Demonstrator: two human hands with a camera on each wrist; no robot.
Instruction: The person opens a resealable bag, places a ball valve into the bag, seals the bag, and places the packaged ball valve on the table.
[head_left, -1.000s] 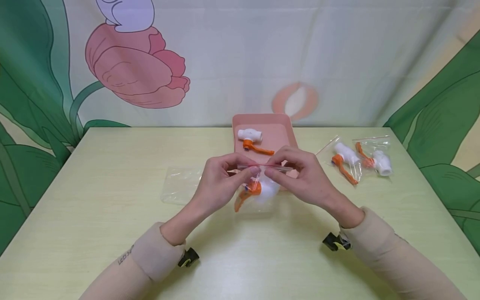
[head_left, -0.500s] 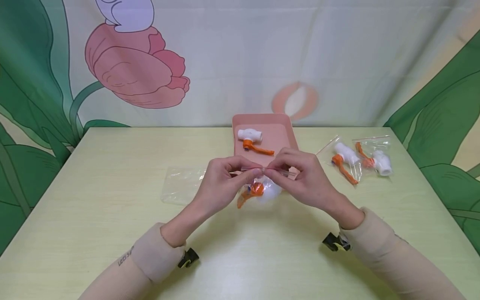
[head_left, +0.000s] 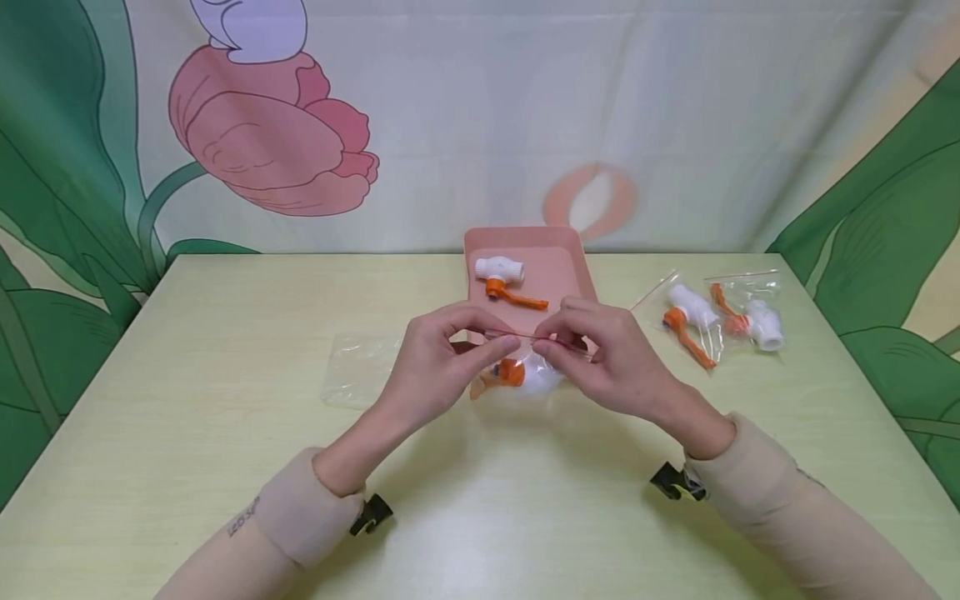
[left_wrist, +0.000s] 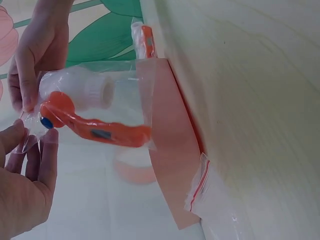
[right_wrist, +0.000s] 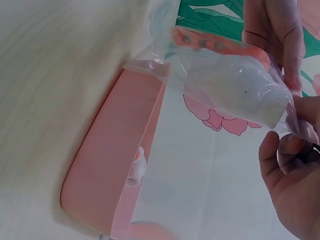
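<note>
Between both hands hangs a clear zip-lock bag with a white ball valve inside, its orange lever showing through the plastic. My left hand pinches the bag's red-lined zip edge between thumb and fingers. Close beside it, my right hand pinches the same edge. The thumbs are a small gap apart. In both wrist views the bagged valve is up off the table. A second valve, unbagged, lies in the pink tray behind the hands.
Two more bagged valves, a nearer one and a farther-right one, lie on the table at right. A flat clear bag lies left of the tray, partly behind the left hand. A printed curtain hangs behind the table.
The bag's lower part has swung up and away, so less of the valve shows below the hands. Both hands still pinch the zip edge, their thumbs now slightly farther apart.
</note>
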